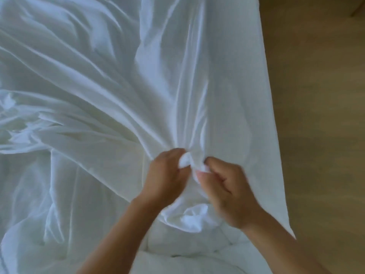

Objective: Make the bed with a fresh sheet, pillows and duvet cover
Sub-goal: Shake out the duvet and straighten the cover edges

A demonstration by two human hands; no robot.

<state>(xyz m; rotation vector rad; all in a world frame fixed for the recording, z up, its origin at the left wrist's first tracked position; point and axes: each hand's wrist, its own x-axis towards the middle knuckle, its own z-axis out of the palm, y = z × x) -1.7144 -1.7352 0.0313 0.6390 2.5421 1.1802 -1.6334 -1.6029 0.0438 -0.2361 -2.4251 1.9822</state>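
Observation:
A white duvet cover (110,80) lies rumpled over the bed and fills most of the view. Its folds run together into a bunch near the lower middle. My left hand (166,177) grips that bunch from the left, fingers curled round the cloth. My right hand (227,186) pinches the same bunch from the right, close beside the left hand. A wad of white fabric (195,218) hangs below and between my wrists. A padded white duvet (177,260) shows at the bottom under my forearms. The picture is blurred around the hands.
The bed's right edge (274,115) runs from the top down to the lower right. Beyond it lies a tan wooden floor (320,115). A brown piece of furniture (358,8) shows at the top right corner.

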